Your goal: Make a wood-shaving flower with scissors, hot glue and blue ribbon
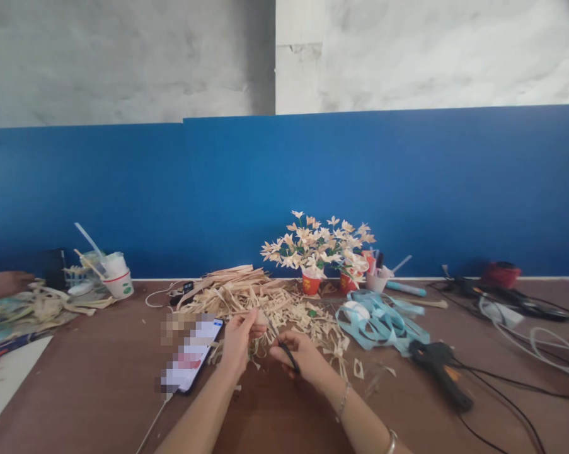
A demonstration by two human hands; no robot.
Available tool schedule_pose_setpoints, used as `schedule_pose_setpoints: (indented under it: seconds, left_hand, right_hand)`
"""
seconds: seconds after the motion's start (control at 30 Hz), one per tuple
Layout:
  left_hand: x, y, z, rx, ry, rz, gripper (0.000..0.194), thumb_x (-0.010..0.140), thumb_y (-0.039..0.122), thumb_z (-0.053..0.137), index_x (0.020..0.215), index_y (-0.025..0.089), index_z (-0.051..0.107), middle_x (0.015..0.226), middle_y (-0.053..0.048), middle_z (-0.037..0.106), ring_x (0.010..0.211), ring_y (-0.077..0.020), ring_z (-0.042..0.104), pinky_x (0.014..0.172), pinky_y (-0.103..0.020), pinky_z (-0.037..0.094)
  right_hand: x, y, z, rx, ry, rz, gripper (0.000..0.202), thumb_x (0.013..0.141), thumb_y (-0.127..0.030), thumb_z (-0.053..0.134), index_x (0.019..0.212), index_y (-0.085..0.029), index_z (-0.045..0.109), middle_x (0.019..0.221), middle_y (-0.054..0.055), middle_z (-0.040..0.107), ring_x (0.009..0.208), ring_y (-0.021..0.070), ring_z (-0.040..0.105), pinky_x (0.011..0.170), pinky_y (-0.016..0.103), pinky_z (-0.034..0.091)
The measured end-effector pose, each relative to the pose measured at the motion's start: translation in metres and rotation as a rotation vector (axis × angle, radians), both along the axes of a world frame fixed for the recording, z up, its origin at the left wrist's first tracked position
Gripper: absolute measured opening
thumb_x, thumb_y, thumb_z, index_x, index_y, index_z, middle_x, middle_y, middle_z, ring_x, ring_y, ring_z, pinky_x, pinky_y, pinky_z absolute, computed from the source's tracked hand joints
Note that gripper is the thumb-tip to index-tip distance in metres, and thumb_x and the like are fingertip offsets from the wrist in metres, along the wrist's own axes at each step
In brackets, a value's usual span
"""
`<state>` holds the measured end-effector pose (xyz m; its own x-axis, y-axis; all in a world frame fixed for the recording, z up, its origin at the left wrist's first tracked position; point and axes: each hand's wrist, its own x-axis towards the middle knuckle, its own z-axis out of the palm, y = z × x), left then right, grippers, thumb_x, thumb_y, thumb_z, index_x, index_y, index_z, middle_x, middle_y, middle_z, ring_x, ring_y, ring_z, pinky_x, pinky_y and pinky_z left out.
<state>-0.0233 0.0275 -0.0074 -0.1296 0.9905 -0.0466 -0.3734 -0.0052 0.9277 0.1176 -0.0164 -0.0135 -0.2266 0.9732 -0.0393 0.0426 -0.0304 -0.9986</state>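
Above the brown table, my left hand (241, 335) pinches a small pale piece of husk-like strip (261, 319) between thumb and fingers. My right hand (297, 355) is closed around dark-handled scissors (288, 354), whose blades point up and left toward the pale piece. Both hands are in front of a heap of pale dried strips and cut scraps (291, 309). Left of my left hand lies a lit phone (196, 356) with a cable. Behind the heap, pale star-shaped flowers (307, 243) rise from red cups (311, 284).
Light blue ribbon (388, 321) lies right of the scraps, beside a black glue gun (440, 372) with trailing cords. White cables (534, 340) cross the far right. A white cup (120, 284) stands back left. Another person's hand (10, 284) is at the left edge. A blue partition (218, 195) runs behind.
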Motion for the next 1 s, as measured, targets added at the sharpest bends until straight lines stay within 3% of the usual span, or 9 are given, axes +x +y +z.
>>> schedule_pose_setpoints:
  seconds: [0.4, 1.0]
  left_hand:
    - [-0.002, 0.0, 0.004, 0.043, 0.058, 0.002, 0.034, 0.059, 0.042, 0.07, 0.07, 0.014, 0.055, 0.048, 0.002, 0.061, 0.04, -0.0116, 0.056, 0.04, -0.02, 0.044]
    - [-0.005, 0.001, 0.004, 0.031, 0.108, -0.053, 0.034, 0.062, 0.043, 0.067, 0.074, 0.015, 0.053, 0.047, 0.003, 0.06, 0.037, -0.0107, 0.055, 0.038, -0.019, 0.042]
  right_hand:
    - [0.004, -0.001, 0.003, -0.032, -0.02, 0.039, 0.035, 0.061, -0.044, 0.069, 0.072, -0.014, 0.056, 0.038, -0.009, 0.042, 0.031, 0.0033, 0.033, 0.031, 0.016, 0.022]
    - [0.014, -0.002, 0.007, -0.013, -0.073, 0.136, 0.034, 0.061, -0.045, 0.069, 0.067, -0.015, 0.054, 0.04, -0.009, 0.041, 0.032, 0.0036, 0.033, 0.031, 0.016, 0.022]
